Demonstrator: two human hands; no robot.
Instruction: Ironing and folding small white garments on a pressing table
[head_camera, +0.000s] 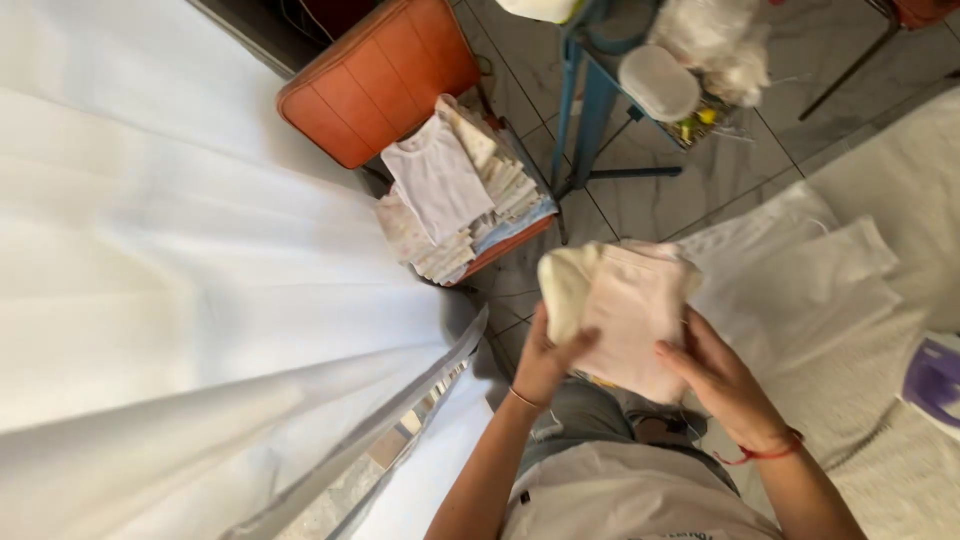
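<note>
left hand (545, 362) fingers closed on pale garment (625, 305), right hand (722, 378) touching

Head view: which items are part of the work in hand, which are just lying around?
In hand:
left hand
right hand
pale pink garment
stack of folded clothes
white cloths

Lying about:
orange chair
blue stand
white curtain
purple iron

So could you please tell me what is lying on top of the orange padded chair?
A stack of folded pale garments, a white shirt topmost. The orange padded chair seat beneath is mostly covered.
</note>
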